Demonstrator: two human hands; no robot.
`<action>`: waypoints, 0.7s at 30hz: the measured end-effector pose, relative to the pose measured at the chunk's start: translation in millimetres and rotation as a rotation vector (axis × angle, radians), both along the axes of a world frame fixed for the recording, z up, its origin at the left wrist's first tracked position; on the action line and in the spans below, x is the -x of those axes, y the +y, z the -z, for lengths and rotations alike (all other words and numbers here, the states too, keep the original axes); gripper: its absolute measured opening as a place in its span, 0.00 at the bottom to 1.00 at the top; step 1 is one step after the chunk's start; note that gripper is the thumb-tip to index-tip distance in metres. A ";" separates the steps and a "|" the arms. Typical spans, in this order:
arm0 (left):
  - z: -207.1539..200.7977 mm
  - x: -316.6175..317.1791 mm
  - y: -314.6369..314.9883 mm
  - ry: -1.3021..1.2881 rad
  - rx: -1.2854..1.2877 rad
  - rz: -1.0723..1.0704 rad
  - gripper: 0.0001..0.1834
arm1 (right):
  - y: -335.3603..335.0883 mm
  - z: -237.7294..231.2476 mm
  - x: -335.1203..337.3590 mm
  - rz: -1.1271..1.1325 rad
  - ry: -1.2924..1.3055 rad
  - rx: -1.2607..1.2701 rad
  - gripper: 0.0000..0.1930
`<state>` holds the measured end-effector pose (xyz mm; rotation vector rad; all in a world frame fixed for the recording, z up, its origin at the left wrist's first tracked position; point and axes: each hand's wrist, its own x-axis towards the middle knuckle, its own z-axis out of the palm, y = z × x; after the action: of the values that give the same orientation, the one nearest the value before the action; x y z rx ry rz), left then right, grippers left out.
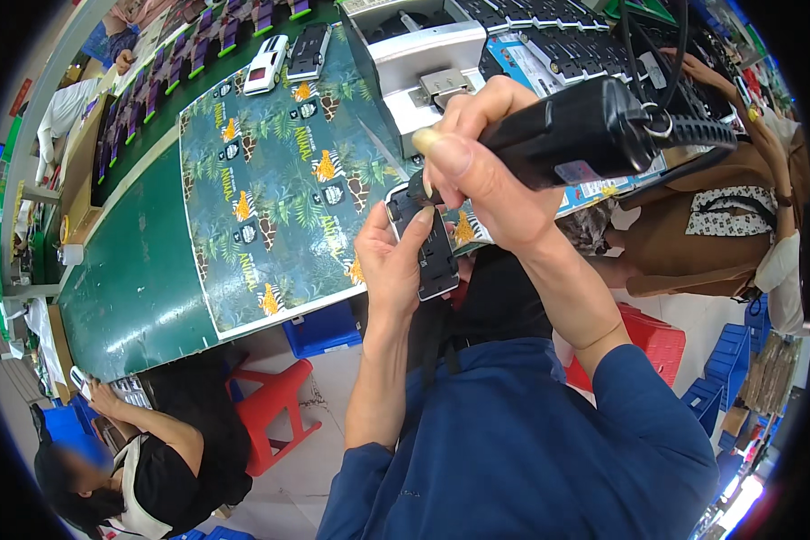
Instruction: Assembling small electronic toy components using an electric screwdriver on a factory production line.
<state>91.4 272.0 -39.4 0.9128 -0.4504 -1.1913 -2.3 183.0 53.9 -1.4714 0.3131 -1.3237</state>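
My left hand (390,263) is closed around a toy car (437,261) turned upside down, its black chassis facing up and a white body edge showing. Its thumb presses on the chassis. My right hand (499,171) grips a black electric screwdriver (567,135) with a thick cord. The tool's front end comes down at the car's upper end, partly behind my fingers, so I cannot tell whether the tip touches a screw. Beyond my hands stands a metal fixture (427,58). To its left, a white toy car (265,66) sits beside one showing its black underside (309,52).
A printed jungle-pattern sheet (279,207) covers part of the green table (121,297). Several black chassis (562,54) lie at the back right. A row of purple parts (193,63) runs along the left. Co-workers sit at lower left and right; red stools (274,418) stand below.
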 end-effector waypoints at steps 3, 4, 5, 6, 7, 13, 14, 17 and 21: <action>1.8 -3.5 1.5 -0.027 0.003 0.013 0.18 | -1.1 1.2 1.3 0.019 0.193 0.138 0.13; 2.3 -4.7 1.3 -0.024 -0.005 0.030 0.19 | -1.3 2.4 0.1 -0.013 0.150 0.110 0.13; 2.9 -5.4 1.7 -0.020 -0.013 0.045 0.20 | -1.4 3.6 -0.9 -0.045 0.106 0.081 0.13; 3.0 -5.7 1.5 -0.019 -0.016 0.043 0.20 | -2.5 5.2 -1.4 -0.047 0.107 0.079 0.13; 3.0 -5.9 1.4 -0.016 -0.020 0.046 0.20 | -3.6 7.4 -1.6 -0.059 0.097 0.096 0.13; 0.8 -6.5 0.0 -0.011 -0.012 0.033 0.20 | -0.4 8.3 -2.3 -0.095 0.071 0.082 0.13; 0.2 -6.3 -0.6 0.008 -0.006 0.035 0.20 | 0.7 8.4 -3.0 -0.101 0.040 0.048 0.13; 8.8 -7.0 -1.2 -0.014 0.016 0.015 0.18 | 4.3 13.8 -6.8 -0.063 -0.101 -0.084 0.13; 6.5 -5.8 -0.9 -0.028 0.020 0.030 0.17 | 4.9 13.9 -2.1 -0.084 -0.132 -0.059 0.12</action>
<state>97.2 271.1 -46.0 0.9093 -0.4985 -1.2005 -0.2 188.0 40.0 -1.3267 0.2004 -1.3259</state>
